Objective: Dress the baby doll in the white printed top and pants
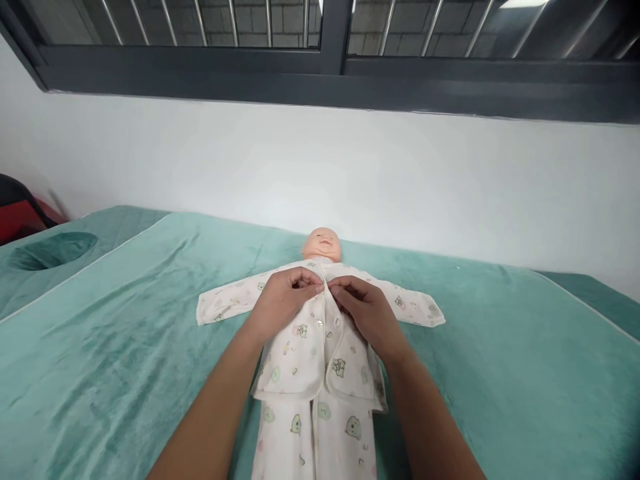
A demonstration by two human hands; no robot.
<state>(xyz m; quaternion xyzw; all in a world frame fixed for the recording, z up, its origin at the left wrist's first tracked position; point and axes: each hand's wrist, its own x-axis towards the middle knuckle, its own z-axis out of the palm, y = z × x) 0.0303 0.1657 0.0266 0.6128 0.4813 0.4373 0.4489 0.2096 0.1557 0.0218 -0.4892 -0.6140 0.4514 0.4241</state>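
Fingers [311,291] of both hands pinch the front edges of a doll's printed jacket [295,357]

At the upper chest, just below the collar, the left hand [281,300] grips one edge between thumb and bent fingers, and the right hand [371,312] pinches the facing edge; the fingertips nearly meet. Both wrists angle inward, with the forearms reaching in from the near left and near right.

The jacket is white, with small green and pink animal figures. Below the hands its two front panels part toward the hem, showing round snaps [320,324] along the edges. The sleeves spread out flat to left and right. Matching trousers [345,447] lie below the jacket and run out of view at the near side.

The doll [321,247] lies on its back in the middle of a bed [500,373], head at the far side. A plush green cover spreads over the bed, creased on the left, with pale seam lines at both sides and a rounded hollow [53,251] at far left. Beyond that, a red and black object [20,212] is partly in view. Behind the bed rises a white wall [320,167], topped by a dark-framed window [333,37] with metal bars [233,23].
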